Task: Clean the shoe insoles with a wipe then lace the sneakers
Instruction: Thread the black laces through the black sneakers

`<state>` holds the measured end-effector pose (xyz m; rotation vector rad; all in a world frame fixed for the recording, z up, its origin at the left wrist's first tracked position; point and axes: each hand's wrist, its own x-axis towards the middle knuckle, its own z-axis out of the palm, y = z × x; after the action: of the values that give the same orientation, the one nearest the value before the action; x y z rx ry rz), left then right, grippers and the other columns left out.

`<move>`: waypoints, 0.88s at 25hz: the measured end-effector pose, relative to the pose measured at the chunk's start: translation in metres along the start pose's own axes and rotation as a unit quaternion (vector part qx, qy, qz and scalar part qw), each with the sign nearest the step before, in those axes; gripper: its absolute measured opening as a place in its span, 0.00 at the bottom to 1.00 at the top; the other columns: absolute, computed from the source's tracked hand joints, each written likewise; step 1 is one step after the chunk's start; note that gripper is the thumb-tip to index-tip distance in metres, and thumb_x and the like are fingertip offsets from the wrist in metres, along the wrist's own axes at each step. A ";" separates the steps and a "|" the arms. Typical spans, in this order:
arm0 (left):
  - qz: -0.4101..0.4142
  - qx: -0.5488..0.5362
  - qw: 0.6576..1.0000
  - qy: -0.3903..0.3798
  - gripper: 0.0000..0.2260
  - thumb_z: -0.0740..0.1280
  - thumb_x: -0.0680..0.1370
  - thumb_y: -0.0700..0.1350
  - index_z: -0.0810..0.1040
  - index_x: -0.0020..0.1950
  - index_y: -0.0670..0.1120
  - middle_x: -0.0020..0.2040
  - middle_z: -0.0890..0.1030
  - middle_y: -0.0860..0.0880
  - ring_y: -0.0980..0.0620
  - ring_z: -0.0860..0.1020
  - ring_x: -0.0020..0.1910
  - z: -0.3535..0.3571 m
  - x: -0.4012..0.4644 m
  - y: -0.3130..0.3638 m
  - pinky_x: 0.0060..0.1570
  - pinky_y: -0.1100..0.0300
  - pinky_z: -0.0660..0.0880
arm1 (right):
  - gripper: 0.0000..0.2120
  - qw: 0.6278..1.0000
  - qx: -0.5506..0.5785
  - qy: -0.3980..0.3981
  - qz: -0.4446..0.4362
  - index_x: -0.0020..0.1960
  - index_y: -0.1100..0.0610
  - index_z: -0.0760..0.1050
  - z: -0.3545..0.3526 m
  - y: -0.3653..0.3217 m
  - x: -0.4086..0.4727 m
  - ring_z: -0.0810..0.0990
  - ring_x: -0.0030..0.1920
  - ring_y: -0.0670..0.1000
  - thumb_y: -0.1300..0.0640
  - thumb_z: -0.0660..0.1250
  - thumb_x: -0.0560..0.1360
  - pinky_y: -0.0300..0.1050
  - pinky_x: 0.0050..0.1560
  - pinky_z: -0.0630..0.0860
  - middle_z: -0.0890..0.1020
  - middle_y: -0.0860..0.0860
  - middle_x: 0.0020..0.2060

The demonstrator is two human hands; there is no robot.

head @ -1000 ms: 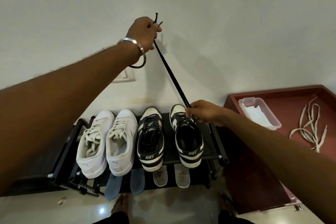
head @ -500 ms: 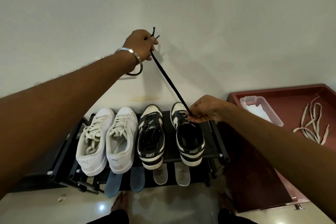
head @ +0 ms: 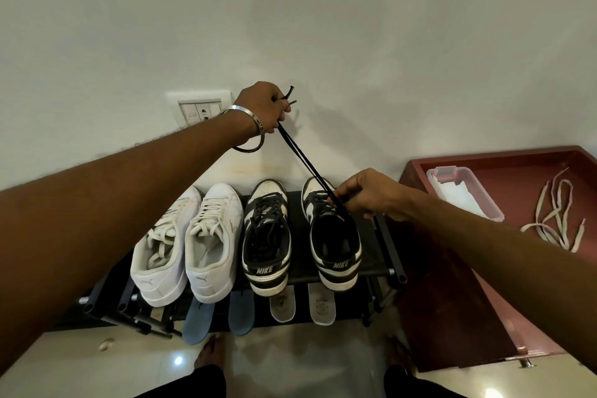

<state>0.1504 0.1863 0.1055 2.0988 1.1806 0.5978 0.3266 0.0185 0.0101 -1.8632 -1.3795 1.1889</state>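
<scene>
Two white sneakers [head: 190, 236] and two black-and-white sneakers stand side by side on a black shoe rack [head: 384, 255]. My left hand [head: 263, 105] grips both ends of a black lace [head: 300, 160] raised above the rack. The lace runs down taut to the right black-and-white sneaker [head: 332, 236]. My right hand [head: 365, 194] pinches the lace at that sneaker's eyelets. The left black-and-white sneaker [head: 266, 236] is laced. Blue insoles [head: 240, 317] and white insoles [head: 321, 304] stick out from the shelf below.
A maroon tray-like cabinet top [head: 458, 284] stands to the right. It holds a clear plastic box of wipes [head: 462, 191] and loose cream laces [head: 555, 220]. A wall socket [head: 202, 110] sits behind my left wrist. My bare feet are on the tiled floor below.
My left hand has come down toward the rack with the lace ends, shortening the visible stretch of lace. My right hand stays at the sneaker's eyelets.
</scene>
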 end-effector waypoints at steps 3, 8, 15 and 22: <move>-0.004 0.003 1.000 -0.021 0.09 0.61 0.81 0.40 0.78 0.43 0.45 0.36 0.79 0.49 0.52 0.76 0.31 0.011 -0.002 -0.004 0.37 0.59 0.78 | 0.22 0.999 0.044 -0.004 0.004 0.50 0.58 0.85 0.006 0.000 -0.001 0.78 0.31 0.40 0.79 0.63 0.69 0.33 0.29 0.70 0.85 0.46 0.36; -0.004 0.035 0.998 -0.054 0.09 0.60 0.81 0.39 0.79 0.46 0.44 0.36 0.79 0.51 0.54 0.76 0.31 0.033 -0.009 -0.006 0.34 0.62 0.77 | 0.27 0.999 0.026 0.001 -0.020 0.48 0.52 0.85 0.014 0.006 0.004 0.82 0.49 0.46 0.80 0.62 0.66 0.41 0.47 0.80 0.86 0.48 0.45; -0.049 0.055 0.995 -0.071 0.08 0.61 0.81 0.38 0.80 0.51 0.38 0.35 0.78 0.51 0.43 0.83 0.39 0.055 -0.004 -0.020 0.49 0.49 0.81 | 0.17 0.940 -0.274 0.075 -0.188 0.50 0.52 0.86 0.021 0.015 0.003 0.79 0.44 0.42 0.71 0.70 0.70 0.39 0.42 0.73 0.79 0.42 0.41; -0.121 -0.012 0.989 -0.082 0.06 0.62 0.81 0.37 0.79 0.49 0.40 0.36 0.78 0.47 0.52 0.79 0.29 0.073 -0.001 -0.018 0.33 0.61 0.80 | 0.06 0.842 -0.433 0.055 -0.317 0.43 0.56 0.83 0.021 0.025 0.000 0.76 0.44 0.55 0.65 0.72 0.69 0.54 0.40 0.77 0.78 0.53 0.43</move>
<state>0.1878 0.1696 0.0420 1.9069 1.2988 0.3197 0.3201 0.0077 -0.0204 -1.6562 -2.4487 0.0808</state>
